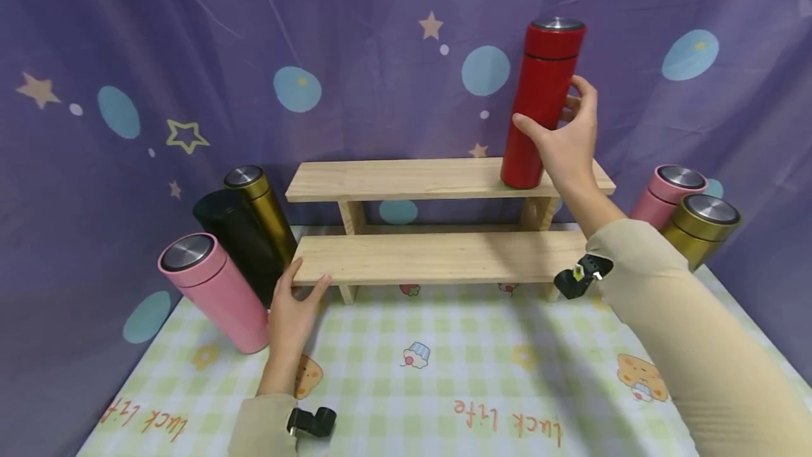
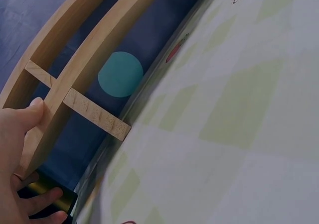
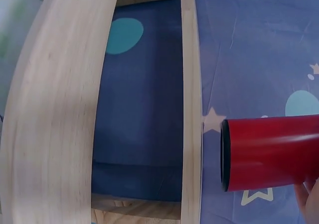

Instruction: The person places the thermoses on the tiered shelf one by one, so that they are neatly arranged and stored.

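Purple curtain (image 1: pixel 380 20) across the whole background, beyond the far edge of the table (image 1: pixel 476 330), printed with stars and blue ovals. Over the tabletop, a green-and-white checked cloth (image 1: pixel 482 309) with upside-down lettering. Along the middle of the table, toward the far edge, a pale wooden rack (image 1: pixel 352 217) in two steps: upper board (image 1: pixel 393 178) higher and farther back, lower board (image 1: pixel 438 259) nearer and lower, both bare along their tops.

Reaching in over the right side of the table, the beige right sleeve (image 1: pixel 685 316); from the near edge, left of centre, the left sleeve (image 1: pixel 260 429).

Near the right end of the upper board, a red bottle (image 1: pixel 548 69), roughly upright, silver on top of its lid; in the right wrist view, base just clear of the board, with curtain visible between. Toward the table's left edge, a pink bottle (image 1: pixel 218 288) nearest, then a black bottle (image 1: pixel 237 238), then a gold bottle (image 1: pixel 266 203) farthest back. Toward the right edge, beside the rack, a second pink bottle (image 1: pixel 662 192) behind a second gold bottle (image 1: pixel 698 228).

Right-hand grip (image 1: pixel 567 139) grasping the red bottle, thumb across the front, fingers round the right side. Left-hand grip (image 1: pixel 293 316) holding the lower board at its near left corner, thumb against the front edge, forefinger at the left end.

Smallest, on the cuffs: a black camera (image 1: pixel 580 273) at the right wrist, another black camera (image 1: pixel 314 422) at the left.
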{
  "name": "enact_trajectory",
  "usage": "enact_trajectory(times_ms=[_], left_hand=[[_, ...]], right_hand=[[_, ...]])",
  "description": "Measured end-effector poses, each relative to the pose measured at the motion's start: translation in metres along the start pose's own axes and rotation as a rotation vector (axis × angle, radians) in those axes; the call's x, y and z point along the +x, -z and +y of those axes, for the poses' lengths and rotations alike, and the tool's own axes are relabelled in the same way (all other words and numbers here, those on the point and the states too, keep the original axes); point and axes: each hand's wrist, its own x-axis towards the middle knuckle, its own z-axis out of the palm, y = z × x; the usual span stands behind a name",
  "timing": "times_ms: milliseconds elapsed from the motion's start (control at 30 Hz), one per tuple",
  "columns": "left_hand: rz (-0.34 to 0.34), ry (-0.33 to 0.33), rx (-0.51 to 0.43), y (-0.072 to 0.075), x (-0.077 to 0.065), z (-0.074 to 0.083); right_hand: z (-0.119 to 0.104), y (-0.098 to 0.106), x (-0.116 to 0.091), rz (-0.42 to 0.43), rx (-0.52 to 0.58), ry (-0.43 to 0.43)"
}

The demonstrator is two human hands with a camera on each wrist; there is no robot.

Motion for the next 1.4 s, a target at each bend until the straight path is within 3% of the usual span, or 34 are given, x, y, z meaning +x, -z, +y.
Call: enact_trajectory(times_ms=[367,967,1400], left_hand=[[0.005,0.003,0.006,0.002,0.001,0.001],[0.002,0.019,0.011,-0.001,0.002,0.003],[-0.002,0.022,0.011,0.001,0.001,0.002]], right_hand=[[0.002,-0.006,0.012,0.003,-0.135,-0.031],[0.011,-0.006,0.016,0.003,-0.165,-0.053],[0.016,-0.008,0.018,-0.051,-0.137,-0.068]])
